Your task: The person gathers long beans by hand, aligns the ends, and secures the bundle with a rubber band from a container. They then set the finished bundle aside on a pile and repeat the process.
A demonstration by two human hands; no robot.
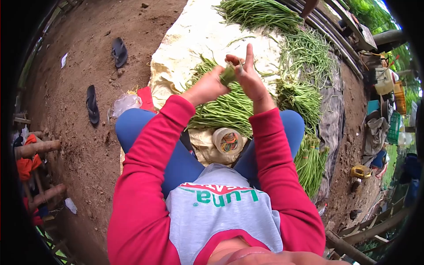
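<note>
My left hand [208, 86] is closed around the end of a small bunch of long green beans [228, 75], which is blurred by motion. Beside it, against the bunch, my right hand [251, 79] has its index finger stretched out and the others partly bent and apart. Something pale shows near its thumb, too small to name. Beneath both hands lies a large pile of long green beans [221, 108]. Between my legs stands a whitish tub [215, 140] with coloured rubber bands [229, 142] in it.
More beans lie in heaps at the back [260, 14] and along the right [300, 102] of a pale sheet [179, 48]. Dark sandals [92, 104] and a clear plastic bag [126, 105] are on the left. Wooden poles [39, 149] and a yellow container [361, 172] stand at the sides.
</note>
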